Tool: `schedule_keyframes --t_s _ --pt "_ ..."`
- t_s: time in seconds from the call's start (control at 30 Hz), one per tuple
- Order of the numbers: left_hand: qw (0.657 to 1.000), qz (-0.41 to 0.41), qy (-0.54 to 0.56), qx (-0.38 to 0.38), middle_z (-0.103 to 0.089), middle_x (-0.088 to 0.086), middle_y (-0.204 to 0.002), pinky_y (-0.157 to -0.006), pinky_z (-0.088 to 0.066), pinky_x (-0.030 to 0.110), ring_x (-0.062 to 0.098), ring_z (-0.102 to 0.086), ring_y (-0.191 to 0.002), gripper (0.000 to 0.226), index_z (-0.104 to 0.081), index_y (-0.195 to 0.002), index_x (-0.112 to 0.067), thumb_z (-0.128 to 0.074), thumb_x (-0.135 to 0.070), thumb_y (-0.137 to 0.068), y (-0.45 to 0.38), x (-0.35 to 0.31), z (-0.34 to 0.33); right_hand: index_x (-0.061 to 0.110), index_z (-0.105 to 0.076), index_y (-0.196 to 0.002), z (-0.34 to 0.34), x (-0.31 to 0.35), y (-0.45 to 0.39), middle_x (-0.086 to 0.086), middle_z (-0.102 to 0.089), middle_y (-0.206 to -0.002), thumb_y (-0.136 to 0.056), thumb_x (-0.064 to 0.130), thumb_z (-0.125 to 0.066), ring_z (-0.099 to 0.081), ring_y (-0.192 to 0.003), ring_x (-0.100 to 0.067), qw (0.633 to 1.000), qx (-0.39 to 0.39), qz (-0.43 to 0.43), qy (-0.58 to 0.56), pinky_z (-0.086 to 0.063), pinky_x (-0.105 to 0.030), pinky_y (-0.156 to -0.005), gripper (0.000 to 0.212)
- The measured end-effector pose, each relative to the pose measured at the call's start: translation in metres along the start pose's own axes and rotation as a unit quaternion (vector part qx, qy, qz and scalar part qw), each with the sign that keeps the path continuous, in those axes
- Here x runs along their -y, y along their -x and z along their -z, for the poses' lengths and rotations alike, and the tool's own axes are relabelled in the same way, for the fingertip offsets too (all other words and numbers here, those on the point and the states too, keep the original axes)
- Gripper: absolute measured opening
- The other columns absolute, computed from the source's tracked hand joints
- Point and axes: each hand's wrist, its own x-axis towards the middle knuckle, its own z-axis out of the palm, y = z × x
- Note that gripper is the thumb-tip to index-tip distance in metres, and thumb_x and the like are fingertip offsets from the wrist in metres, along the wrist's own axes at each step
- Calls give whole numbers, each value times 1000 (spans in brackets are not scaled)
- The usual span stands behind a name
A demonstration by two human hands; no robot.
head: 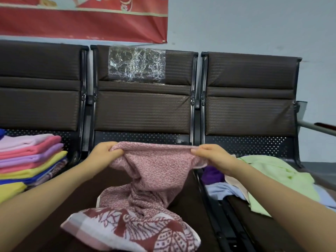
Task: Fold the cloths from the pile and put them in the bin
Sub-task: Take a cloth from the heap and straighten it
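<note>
Both hands hold one edge of the pink towel (154,171): the left hand (106,151) pinches its left corner and the right hand (209,154) pinches its right corner, fingers curled over the hem. The held edge runs left to right between them, nearly level and taut, above the middle seat (183,199) of a three-seat bench. From that edge the towel hangs down and toward the person; it narrows into a twist partway, and its near end, woven with a dark red leaf pattern, lies bunched on the seat. The long axis therefore runs far to near, away from both grips, and neither hand is closer to the free end. In my judgement the next move turns on clearing that twist so the near end can be brought to the held edge. The unfolded pile (272,179), with green, blue and purple cloths, lies on the right seat, just beside the right forearm. A folded stack (31,157) of pink, lilac, yellow and blue sits on the left seat. No bin is in view. A red banner (81,19) hangs on the far wall; no writing on it can be read, and no brand or label shows on any cloth.
</note>
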Motion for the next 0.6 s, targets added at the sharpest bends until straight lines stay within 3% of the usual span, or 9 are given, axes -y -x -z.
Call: schedule_keyframes --t_s 0.03,0.1,0.2,0.27,0.3,0.37,0.43,0.6 --pt "999 14 42 -2 -73 15 -86 -75 -48 36 23 -66 -80 8 -72 -87 -7 -68 -12 -84 0 -3 2 13 -67 -76 0 1 -2 -3 -61 -68 -62 46 -84 -55 -63 -14 997 7 5 -77 -44 -24 -61 40" --pt "993 43 111 16 -73 14 -92 -80 -48 38 28 -68 -87 10 -72 -92 -10 -67 -8 -84 2 -10 7 4 -68 -95 2 5 -6 -8 -70 -84 -58 43 -85 -66 -75 -18 979 8 13 -203 -53 -28 -71 56" --pt "981 58 162 89 -73 13 -94 -82 -47 40 30 -67 -87 26 -69 -93 -5 -75 -25 -79 8 -20 12 6 -66 -96 5 11 -9 -3 -69 -80 -73 34 -71 -65 -73 -13 953 -36 14 -299 -54 -25 -70 36" --pt "969 65 209 111 -69 11 -90 -75 -44 36 24 -64 -80 49 -67 -91 -6 -82 -46 -65 8 -24 11 7 -64 -93 10 14 -10 -4 -68 -82 -82 28 -66 -64 -75 -15 946 -73 11 -314 -52 -28 -73 24" --pt "961 73 246 101 -68 10 -88 -73 -43 34 21 -62 -77 51 -68 -92 -7 -81 -48 -65 7 -26 10 8 -64 -89 11 14 -11 -4 -68 -79 -85 24 -66 -64 -72 -15 950 -97 9 -297 -51 -28 -71 17" --pt "949 96 292 75 -68 7 -84 -71 -42 31 16 -62 -73 31 -70 -93 -11 -68 -40 -83 1 -27 8 10 -64 -79 13 12 -11 -3 -67 -74 -86 20 -67 -62 -65 -13 973 -144 0 -179 -49 -26 -65 13" --pt "956 111 266 50 -64 4 -82 -71 -41 29 14 -58 -74 21 -67 -91 -14 -55 -32 -94 -5 -25 8 10 -64 -79 13 8 -14 -6 -65 -74 -86 18 -69 -61 -62 -13 986 -134 -26 -91 -48 -24 -60 12" --pt "992 110 51 42 -63 4 -89 -69 -50 26 16 -59 -82 10 -67 -94 -13 -60 -20 -92 -30 -4 14 2 -66 -95 19 21 -41 -11 -70 -81 -85 13 -67 -68 -62 -16 979 -67 -130 -141 -54 -25 -58 15"
